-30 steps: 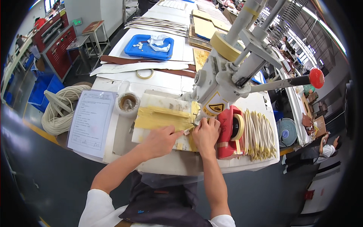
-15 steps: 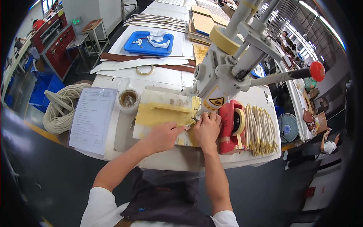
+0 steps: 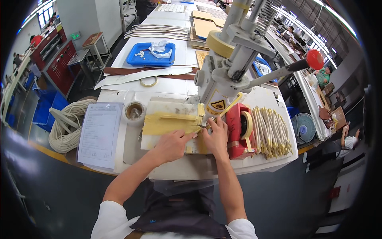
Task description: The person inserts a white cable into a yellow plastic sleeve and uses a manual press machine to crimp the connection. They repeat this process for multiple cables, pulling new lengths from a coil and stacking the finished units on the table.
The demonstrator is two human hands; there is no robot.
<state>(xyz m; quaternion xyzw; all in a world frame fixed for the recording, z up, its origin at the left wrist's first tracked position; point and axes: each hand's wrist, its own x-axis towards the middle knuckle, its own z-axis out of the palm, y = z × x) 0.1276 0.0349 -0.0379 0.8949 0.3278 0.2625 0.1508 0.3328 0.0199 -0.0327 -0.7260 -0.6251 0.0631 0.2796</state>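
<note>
I judge one piece to be partway through its work here: a thin yellowish strip (image 3: 234,103) slants from beside the lever press (image 3: 219,79) down toward the near left, passing by the press's foot. My right hand (image 3: 216,137) has its fingers bent and narrow on it, just right of that foot. My left hand (image 3: 172,144) is closed to a narrow pinch at the fingertips, seemingly on the strip's near end, though the fingers hide most of it. Under both hands lies a pale board (image 3: 153,140) with yellow tape across it.

What looks done is the bundle of white cords (image 3: 272,131) with yellow ends, laid side by side at the right; I cannot count them. Between them and my right hand stands a red tape dispenser (image 3: 234,129) carrying a roll of yellow tape (image 3: 246,124).

As for what is left, I see no row of bare pieces near my hands. A large coil of pale cord (image 3: 69,126) sits at the far left beyond the paper sheet (image 3: 99,131); it could be stock, but I cannot tell. The strip in hand, as I read it, is unfinished.
</note>
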